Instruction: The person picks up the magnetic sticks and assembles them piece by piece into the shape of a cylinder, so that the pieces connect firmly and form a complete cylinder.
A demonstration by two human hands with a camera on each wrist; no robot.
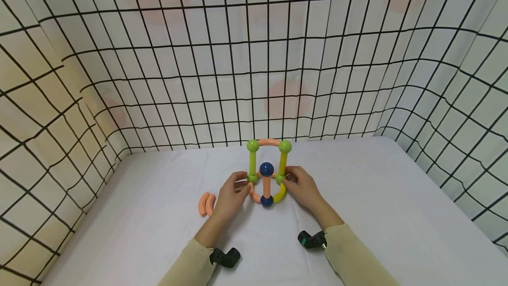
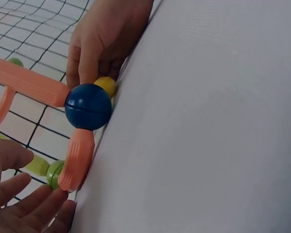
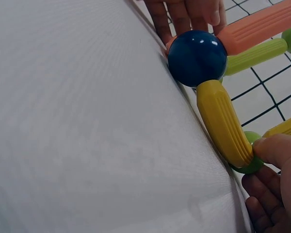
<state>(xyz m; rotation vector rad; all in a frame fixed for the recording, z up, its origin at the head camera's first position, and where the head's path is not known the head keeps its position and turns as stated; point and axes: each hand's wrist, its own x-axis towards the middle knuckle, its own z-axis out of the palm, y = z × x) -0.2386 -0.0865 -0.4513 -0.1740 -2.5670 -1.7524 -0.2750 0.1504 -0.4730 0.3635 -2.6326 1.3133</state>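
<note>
A frame of magnetic sticks and balls stands on the table between both hands. At its front, a straight salmon stick [image 1: 267, 187] rises from a lower blue ball [image 1: 267, 201] to an upper blue ball [image 1: 267, 169]. My left hand [image 1: 230, 194] is at the lower left, its extended fingertips touching the end of a salmon curved stick [image 2: 78, 160] beside a green ball [image 2: 53, 174]; the thumb stays apart. On the opposite side, my right hand [image 1: 305, 188] pinches a green ball [image 3: 253, 166] between thumb and fingers, where a yellow curved stick [image 3: 223, 124] joins it.
Two loose salmon curved sticks [image 1: 202, 204] lie left of my left hand on the white table [image 1: 349, 180]. Behind the frame's upright green and yellow sticks, a black grid net [image 1: 222, 74] over white cloth borders the back and sides.
</note>
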